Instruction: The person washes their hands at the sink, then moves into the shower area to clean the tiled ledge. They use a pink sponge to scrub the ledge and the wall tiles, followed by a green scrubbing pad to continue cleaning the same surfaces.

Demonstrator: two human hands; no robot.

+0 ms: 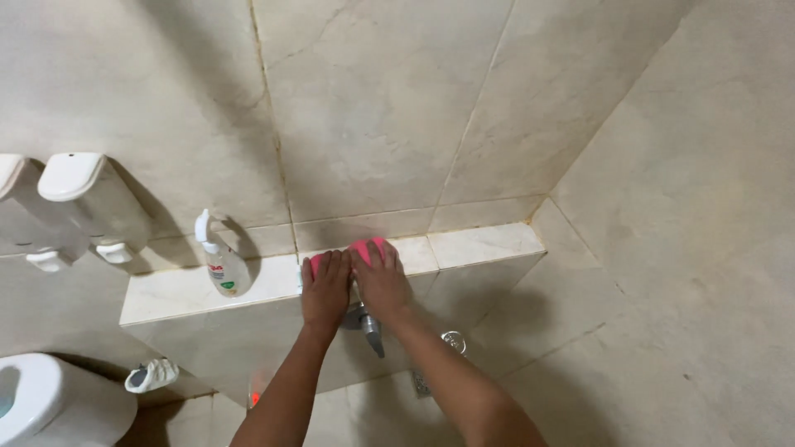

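A tiled bathroom wall (373, 108) carries a marble ledge (472, 246). Both hands press a pink sponge (364, 247) flat on it; left hand (325, 287) and right hand (380, 277) lie spread, palms down, mid-scrub. A soap bottle (224, 263) stands nearby, so wiping further calls for steady sideways pressure.

Pink sponge (367, 248) mostly covered by left hand (325, 287) and right hand (381, 277); only its far edge shows. Metal tap (370, 325) partly hidden behind the right wrist. White toilet (50, 406) and leftmost wall dispenser (12, 207) cut off by frame edge; pump bottle (222, 263) label too small to make out.
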